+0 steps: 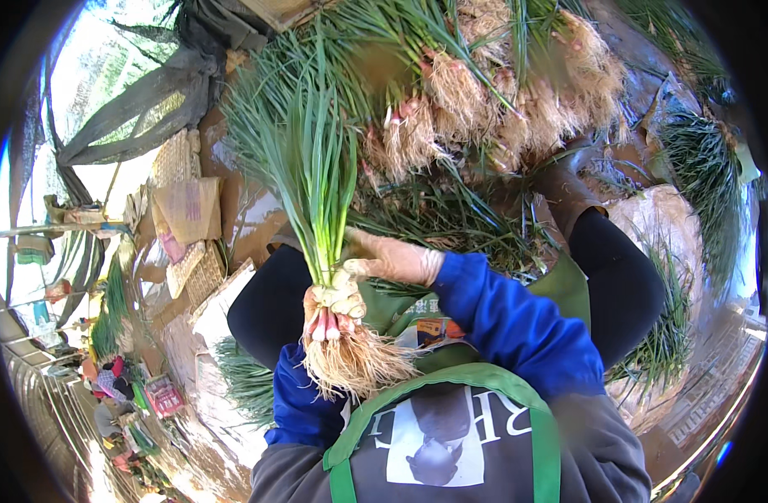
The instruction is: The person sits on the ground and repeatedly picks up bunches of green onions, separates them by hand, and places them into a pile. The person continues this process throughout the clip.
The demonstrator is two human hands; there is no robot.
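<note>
A bundle of green-leaved allium plants (324, 239), with pale pink bulbs and long tan roots, stands before my chest, leaves pointing away from me and roots hanging toward my apron. On the right side of its stems lies one gloved hand, my right hand (393, 258), in a blue sleeve; the bundle hides part of its fingers. My left hand is hidden behind the bundle, with only its blue sleeve (305, 402) in view. Which side of the stems that hand touches cannot be seen.
Beyond my knees lies a large heap of similar plants with matted roots (459, 94). Loose green leaves (447, 214) cover the ground between my boots. More bundles lie at the right (705, 170) and by the lower left (242, 377). Several people sit far left.
</note>
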